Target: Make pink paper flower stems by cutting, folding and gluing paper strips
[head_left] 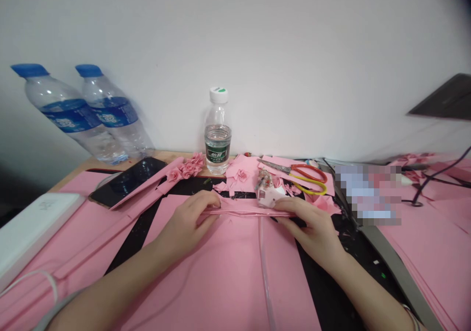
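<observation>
My left hand pinches the left end of a narrow, folded layered strip of pink paper. The right end of that strip is between the thumb and fingers of my right hand. Below it lies a large pink paper sheet, crossed by a thin translucent strip. Just beyond my right fingertips is a small whitish object whose kind I cannot make out. Scissors with red and yellow handles rest open behind it. Folded pink paper flowers lie at the back left.
A small water bottle stands against the wall. Two large bottles with blue caps lean at the left. Nearby are a dark phone and a white box-shaped device. Pink sheets and a dark cable lie at right.
</observation>
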A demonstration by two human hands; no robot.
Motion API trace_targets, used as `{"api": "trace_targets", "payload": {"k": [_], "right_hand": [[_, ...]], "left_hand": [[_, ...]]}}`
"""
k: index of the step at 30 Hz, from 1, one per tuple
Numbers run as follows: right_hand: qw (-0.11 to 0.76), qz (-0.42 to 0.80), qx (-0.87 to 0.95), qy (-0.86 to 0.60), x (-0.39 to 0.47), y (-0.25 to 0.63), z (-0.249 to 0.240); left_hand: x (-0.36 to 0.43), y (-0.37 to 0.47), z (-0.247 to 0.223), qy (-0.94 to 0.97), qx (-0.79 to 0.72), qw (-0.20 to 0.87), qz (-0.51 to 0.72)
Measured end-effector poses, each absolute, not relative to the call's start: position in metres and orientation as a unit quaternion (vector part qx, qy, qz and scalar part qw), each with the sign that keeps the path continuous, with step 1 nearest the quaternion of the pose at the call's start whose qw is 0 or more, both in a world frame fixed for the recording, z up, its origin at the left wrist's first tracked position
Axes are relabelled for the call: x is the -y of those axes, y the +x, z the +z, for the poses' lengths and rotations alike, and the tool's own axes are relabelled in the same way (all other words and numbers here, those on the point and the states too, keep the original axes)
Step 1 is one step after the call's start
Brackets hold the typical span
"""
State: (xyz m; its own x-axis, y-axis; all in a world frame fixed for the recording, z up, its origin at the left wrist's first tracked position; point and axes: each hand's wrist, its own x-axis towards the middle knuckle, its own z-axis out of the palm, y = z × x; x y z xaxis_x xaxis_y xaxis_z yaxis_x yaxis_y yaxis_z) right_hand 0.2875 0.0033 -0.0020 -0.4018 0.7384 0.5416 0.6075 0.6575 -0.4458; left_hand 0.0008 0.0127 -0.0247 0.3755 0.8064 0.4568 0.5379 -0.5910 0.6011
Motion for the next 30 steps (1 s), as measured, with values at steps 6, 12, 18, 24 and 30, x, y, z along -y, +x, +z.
{"api": "trace_targets", "payload": {"k": [6, 12, 18, 24, 30], "right_hand": [[0.366, 0.088, 0.83, -0.412, -0.0051, 0.2885, -0.0022], [0.378, 0.108, 0.804, -0.445, -0.0054, 0.2915, -0.0047], [0.388, 0.138, 0.783, -0.466, -0.0048, 0.2907, -0.0054], [0.385, 0.144, 0.786, -0.462, -0.0034, 0.2904, -0.0043], [0.379, 0.152, 0.788, -0.46, -0.0059, 0.2908, -0.0056]], "left_hand": [[-0.0121, -0.0006, -0.0265, 0.799, -0.438, 0.2, 0.359], [-0.0117, -0.0006, -0.0245, 0.786, -0.456, 0.224, 0.353], [-0.012, 0.0023, -0.0215, 0.777, -0.462, 0.245, 0.349], [-0.011, 0.0028, -0.0211, 0.784, -0.458, 0.231, 0.35], [-0.0108, 0.0032, -0.0176, 0.831, -0.343, 0.192, 0.393]]}}
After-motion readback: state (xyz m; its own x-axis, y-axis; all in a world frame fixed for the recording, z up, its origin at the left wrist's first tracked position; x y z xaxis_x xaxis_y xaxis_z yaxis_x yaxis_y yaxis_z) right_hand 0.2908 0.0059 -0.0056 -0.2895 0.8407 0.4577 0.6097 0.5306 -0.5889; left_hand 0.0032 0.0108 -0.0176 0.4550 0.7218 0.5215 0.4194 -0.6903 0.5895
